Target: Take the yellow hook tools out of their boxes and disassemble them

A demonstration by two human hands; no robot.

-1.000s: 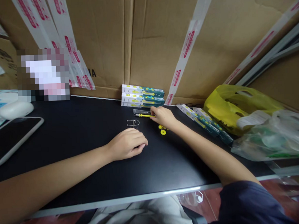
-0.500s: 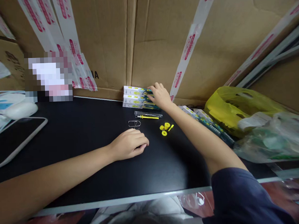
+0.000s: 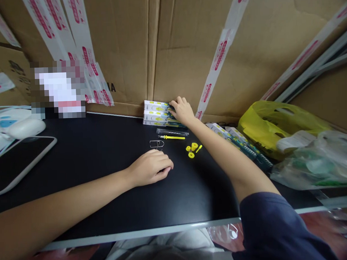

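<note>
The stack of printed boxes (image 3: pixel 157 114) stands at the back of the desk (image 3: pixel 100 147), close to the cardboard (image 3: pixel 119 52). It lies right at the fingers of the right hand (image 3: pixel 182 111) and well beyond the left hand (image 3: pixel 151 167). The wire hook (image 3: pixel 156 141) lies just past the left knuckles. Between the two hands are the yellow rod (image 3: pixel 175 137) and, beside it, the clear tube (image 3: pixel 173 132); the small yellow pieces (image 3: pixel 194 146) sit to the right, near the right forearm.

The right arm stretches forward and inward across the desk, its hand over the right end of the top box, fingers bent and spread; whether they grip it, I cannot tell. The left forearm comes in low from the left, and its hand rests palm down, fingers loosely curled, thumb toward the body. The palm is hidden, so I cannot tell whether it holds anything.
</note>
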